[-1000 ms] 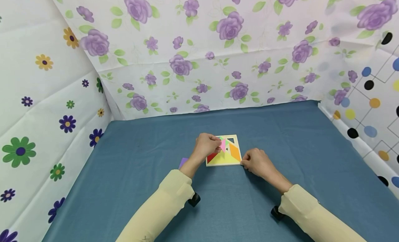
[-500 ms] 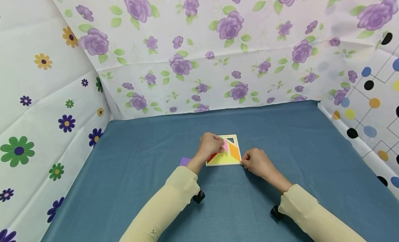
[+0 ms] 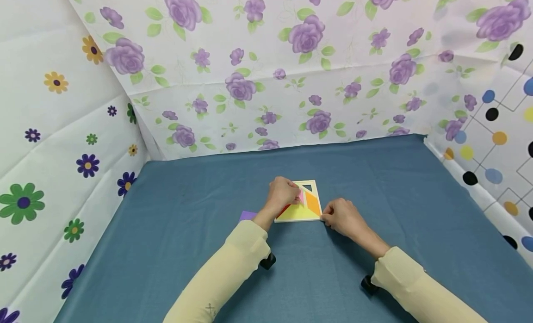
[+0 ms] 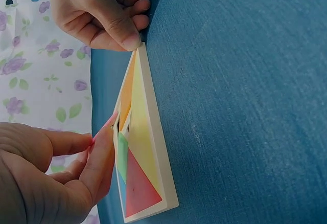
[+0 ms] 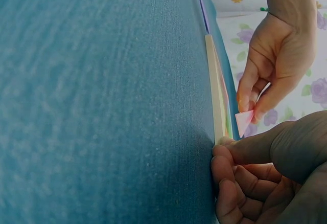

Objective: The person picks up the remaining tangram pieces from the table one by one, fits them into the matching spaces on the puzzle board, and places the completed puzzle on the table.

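Observation:
My left hand (image 3: 283,192) pinches a pink tangram piece (image 5: 244,122) between thumb and fingers, tilted over the wooden tangram tray (image 4: 170,193). My right hand (image 3: 344,217) grips the tray's near right corner with thumb and curled fingers. Inside the tray lie a yellow piece (image 3: 297,214), an orange piece (image 3: 312,202), a red piece (image 4: 139,185), a green piece (image 4: 122,150) and a blue piece (image 4: 121,183). A dark triangular gap shows at the tray's far right corner. In the head view the left hand hides the tray's far left part.
A purple piece (image 3: 247,215) lies on the blue cloth (image 3: 200,189), left of the tray and partly behind the left wrist. A flowered sheet (image 3: 275,96) hangs behind the table, with patterned sheets on both sides.
My left hand has shifted slightly right over the tray with the pink tangram piece, which now sits a little lower. The right hand stays at the tray's corner.

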Motion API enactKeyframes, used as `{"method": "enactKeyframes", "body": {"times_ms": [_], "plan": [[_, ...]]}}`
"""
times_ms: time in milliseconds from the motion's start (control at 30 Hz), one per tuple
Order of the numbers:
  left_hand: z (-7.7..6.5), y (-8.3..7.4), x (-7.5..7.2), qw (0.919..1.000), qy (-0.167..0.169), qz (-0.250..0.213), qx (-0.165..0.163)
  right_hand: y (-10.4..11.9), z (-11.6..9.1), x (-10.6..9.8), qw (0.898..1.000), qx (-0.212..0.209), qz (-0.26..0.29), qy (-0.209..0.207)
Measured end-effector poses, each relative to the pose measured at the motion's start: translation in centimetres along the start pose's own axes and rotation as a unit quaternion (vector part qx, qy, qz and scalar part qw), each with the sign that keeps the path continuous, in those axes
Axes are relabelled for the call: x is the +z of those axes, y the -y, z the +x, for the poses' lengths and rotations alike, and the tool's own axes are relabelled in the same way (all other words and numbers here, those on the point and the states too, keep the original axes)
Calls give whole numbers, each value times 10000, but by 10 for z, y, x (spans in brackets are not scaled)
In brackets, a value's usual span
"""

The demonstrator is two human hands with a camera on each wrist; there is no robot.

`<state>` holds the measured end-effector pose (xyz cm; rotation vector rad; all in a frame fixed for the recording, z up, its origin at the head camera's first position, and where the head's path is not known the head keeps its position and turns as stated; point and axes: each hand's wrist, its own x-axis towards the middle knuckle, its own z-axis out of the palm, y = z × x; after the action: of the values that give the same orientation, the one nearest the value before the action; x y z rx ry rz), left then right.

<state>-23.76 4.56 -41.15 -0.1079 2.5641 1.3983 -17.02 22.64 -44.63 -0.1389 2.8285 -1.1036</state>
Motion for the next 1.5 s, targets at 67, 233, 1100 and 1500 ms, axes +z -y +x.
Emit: {"method": "enactKeyframes", "body": {"times_ms": [67,233,1100,1500], "plan": [[1,0,1,10000,16,-33,30,0,0,0,10000,13,4,-5],[3,1,5,9999,41,-74,127,0,0,1,10000,79,35,-9],[0,2,11,9985,62,345,419,-1,0,2,9999,78,43,-49],[0,-1,14,9982,48,401,433,-1,1,2,9999,93,15,-66]]}}
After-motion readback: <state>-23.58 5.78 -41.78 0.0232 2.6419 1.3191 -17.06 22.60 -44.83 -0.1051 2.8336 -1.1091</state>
